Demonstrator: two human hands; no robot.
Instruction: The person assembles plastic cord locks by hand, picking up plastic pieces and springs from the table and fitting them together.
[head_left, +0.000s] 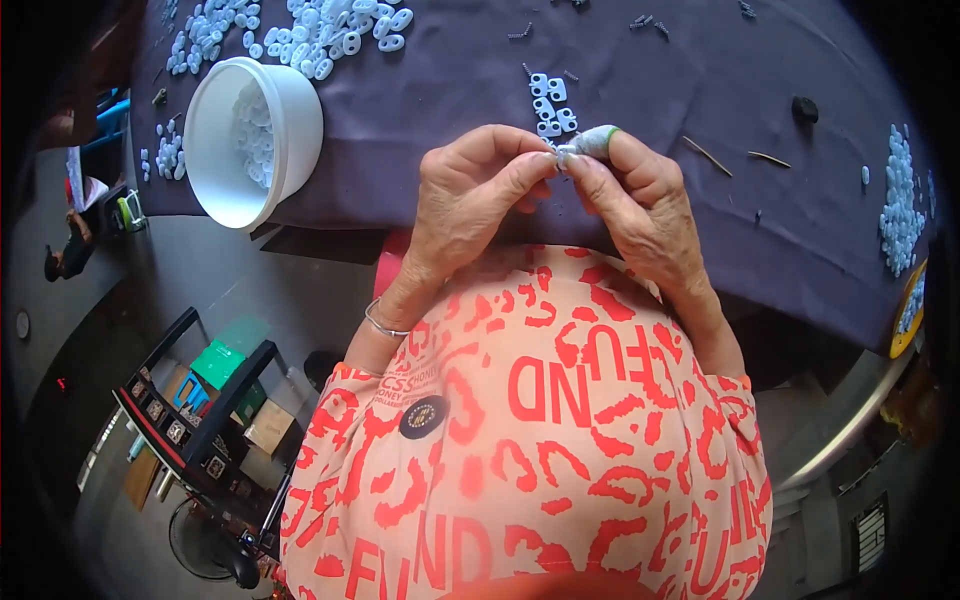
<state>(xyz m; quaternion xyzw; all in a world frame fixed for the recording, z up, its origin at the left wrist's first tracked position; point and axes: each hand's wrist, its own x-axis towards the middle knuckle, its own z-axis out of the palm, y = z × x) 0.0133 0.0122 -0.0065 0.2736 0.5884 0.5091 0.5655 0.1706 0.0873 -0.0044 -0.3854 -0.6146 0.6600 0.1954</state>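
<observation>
My left hand (470, 195) and my right hand (645, 205) meet over the table's near edge, fingertips pinched together. Between them is a small white plastic piece (564, 158), mostly covered by the fingers. White wrapping with a green edge (596, 140) covers a finger of my right hand. Just beyond the fingertips, several flat white pieces with dark round holes (548, 106) lie in a cluster. Small metal springs (571, 76) lie near that cluster.
A dark cloth-covered table (430, 110) spreads ahead. On the left stands a round white tub (292, 130) with white pieces inside, below heaps of white oval parts (325, 35). Rightward lie two thin sticks (708, 157), a black lump (804, 109) and a pile of small white parts (900, 210).
</observation>
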